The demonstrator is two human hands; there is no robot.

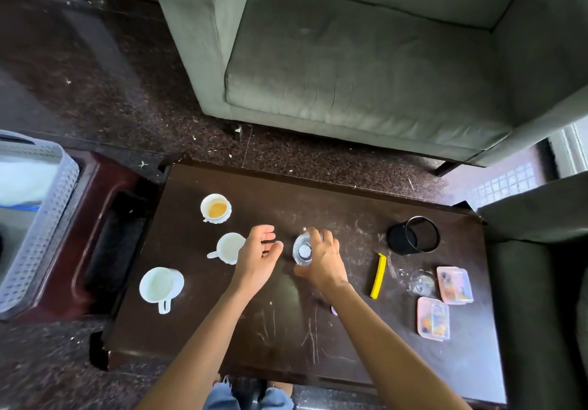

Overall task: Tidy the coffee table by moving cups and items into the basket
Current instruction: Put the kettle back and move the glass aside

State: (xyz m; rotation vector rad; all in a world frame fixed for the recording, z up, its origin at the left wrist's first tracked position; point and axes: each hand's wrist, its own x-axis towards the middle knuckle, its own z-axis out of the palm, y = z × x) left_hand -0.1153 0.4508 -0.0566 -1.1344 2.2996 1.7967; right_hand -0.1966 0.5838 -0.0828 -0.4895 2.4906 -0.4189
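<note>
The right hand (321, 266) curls its fingers round an upright clear glass (302, 249) (mouth up, something white at its bottom) at the middle of the coffee table (286, 330), the left hand (257, 258) hangs relaxed and empty just left of it, and the far white cup (216, 208) holds orange-brown liquid.

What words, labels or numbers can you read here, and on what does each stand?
None can be read.
Far box and near box: coloured patches inside, too blurred to tell if they are print.
Glass, clip, basket: no writing shows.
</note>
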